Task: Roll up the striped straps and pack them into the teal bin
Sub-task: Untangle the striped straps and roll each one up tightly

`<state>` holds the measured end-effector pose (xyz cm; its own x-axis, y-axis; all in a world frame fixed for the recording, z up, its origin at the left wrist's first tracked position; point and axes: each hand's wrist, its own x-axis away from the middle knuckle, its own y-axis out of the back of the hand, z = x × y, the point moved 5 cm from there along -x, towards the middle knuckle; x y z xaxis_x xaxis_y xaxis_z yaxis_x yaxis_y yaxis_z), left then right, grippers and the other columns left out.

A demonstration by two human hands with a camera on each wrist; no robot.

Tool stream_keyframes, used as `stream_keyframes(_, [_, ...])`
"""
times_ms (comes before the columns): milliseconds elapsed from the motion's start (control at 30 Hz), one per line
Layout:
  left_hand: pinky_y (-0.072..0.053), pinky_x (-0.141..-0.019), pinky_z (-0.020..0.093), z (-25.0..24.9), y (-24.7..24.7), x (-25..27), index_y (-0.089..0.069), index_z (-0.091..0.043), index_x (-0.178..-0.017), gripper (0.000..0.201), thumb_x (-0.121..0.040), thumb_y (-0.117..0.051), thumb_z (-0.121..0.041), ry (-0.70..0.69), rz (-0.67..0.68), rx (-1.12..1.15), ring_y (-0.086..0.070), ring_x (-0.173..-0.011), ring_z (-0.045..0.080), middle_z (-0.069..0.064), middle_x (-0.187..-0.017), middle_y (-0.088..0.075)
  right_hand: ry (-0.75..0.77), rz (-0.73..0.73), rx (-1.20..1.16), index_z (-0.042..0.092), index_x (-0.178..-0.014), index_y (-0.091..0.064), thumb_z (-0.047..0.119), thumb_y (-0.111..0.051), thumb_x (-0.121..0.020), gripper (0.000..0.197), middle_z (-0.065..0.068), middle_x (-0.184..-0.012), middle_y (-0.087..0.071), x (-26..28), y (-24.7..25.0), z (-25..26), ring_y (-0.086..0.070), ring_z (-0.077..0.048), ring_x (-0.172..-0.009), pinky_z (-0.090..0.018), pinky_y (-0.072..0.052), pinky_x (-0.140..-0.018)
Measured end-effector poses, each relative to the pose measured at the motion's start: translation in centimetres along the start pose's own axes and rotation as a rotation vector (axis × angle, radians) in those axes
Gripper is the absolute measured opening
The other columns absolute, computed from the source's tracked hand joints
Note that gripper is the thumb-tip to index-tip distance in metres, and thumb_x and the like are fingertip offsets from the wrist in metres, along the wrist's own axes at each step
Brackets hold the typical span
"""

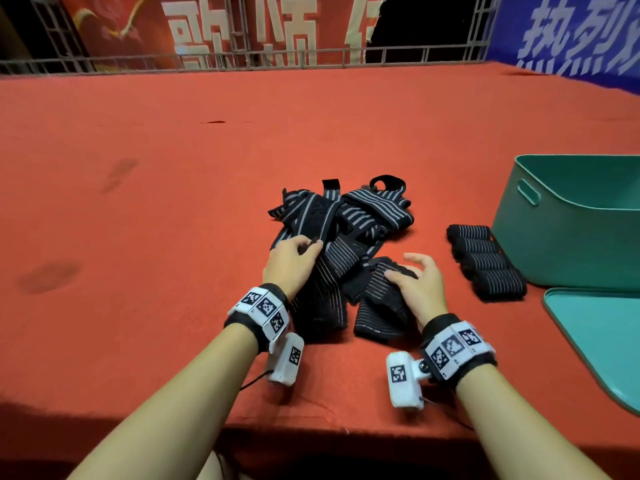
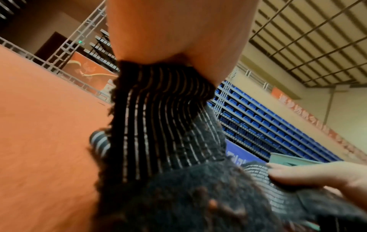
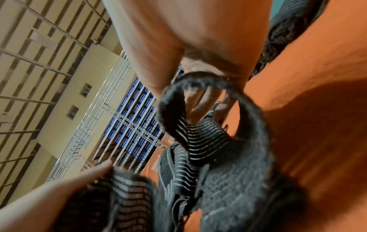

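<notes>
A tangled pile of black straps with grey stripes [image 1: 349, 220] lies mid-table on the red cloth. My left hand [image 1: 298, 252] grips one strap [image 2: 158, 113] at the pile's near-left edge, and the strap runs up into my palm. My right hand [image 1: 414, 277] lies with fingers stretched on a folded strap [image 1: 377, 306] just in front of the pile. In the right wrist view that strap [image 3: 200, 130] curls in a loop under the palm. Several rolled straps [image 1: 485, 263] lie in a row against the teal bin [image 1: 568, 244] at the right. The bin's inside is mostly hidden.
A teal lid [image 1: 599, 341] lies flat on the table in front of the bin, near the right edge. Red cloth [image 1: 138, 202] covers the table to the left and beyond the pile. A metal railing with banners [image 1: 242, 60] runs along the far side.
</notes>
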<state>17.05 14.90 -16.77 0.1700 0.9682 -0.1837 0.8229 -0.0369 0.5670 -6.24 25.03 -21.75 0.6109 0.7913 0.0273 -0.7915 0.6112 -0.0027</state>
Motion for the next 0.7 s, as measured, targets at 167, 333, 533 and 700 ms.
stream_keyframes(167, [-0.042,-0.062,0.014,-4.8,0.2,0.8,-0.071,-0.019,-0.079,0.014,-0.09,-0.077,-0.026,-0.161,0.16,0.273,-0.055,-0.061,-0.003,-0.014,-0.066,-0.064,0.318,0.223,0.089,0.029,-0.118,-0.068,0.01,-0.076,-0.088,0.036,0.008,-0.116,-0.071,2.7,-2.9,2.9,-0.064,-0.003,-0.109,-0.025,-0.05,-0.097])
stream_keyframes(333, [-0.045,-0.073,0.012,-7.0,-0.9,2.9,-0.075,-0.011,-0.096,0.01,-0.088,-0.078,-0.015,-0.243,0.352,0.254,-0.064,-0.076,-0.002,-0.006,-0.085,-0.074,0.411,0.302,0.22,0.018,-0.091,-0.079,0.042,-0.073,-0.086,0.026,-0.002,-0.08,-0.073,3.2,-4.0,4.0,-0.059,-0.002,-0.079,-0.039,-0.051,-0.075])
stream_keyframes(533, [-0.048,-0.072,0.027,-2.0,1.1,1.7,-0.071,-0.04,-0.079,0.007,-0.076,-0.072,-0.046,-0.061,-0.016,-0.027,-0.065,-0.079,0.002,-0.023,-0.077,-0.071,0.189,-0.065,0.185,0.01,-0.061,-0.048,0.055,-0.075,-0.071,0.053,0.003,-0.062,-0.043,-0.8,2.0,1.2,-0.041,-0.014,-0.064,-0.04,-0.043,-0.062])
stream_keyframes(700, [-0.047,-0.077,0.033,-0.1,1.9,1.3,-0.072,-0.023,-0.066,0.01,-0.07,-0.068,-0.031,0.147,-0.022,0.415,-0.061,-0.078,0.018,-0.005,-0.07,-0.068,-0.136,-0.043,0.403,0.006,-0.133,-0.055,0.034,-0.089,-0.076,0.071,-0.006,-0.128,-0.062,-2.4,5.6,-0.4,-0.062,-0.024,-0.117,-0.039,-0.047,-0.107])
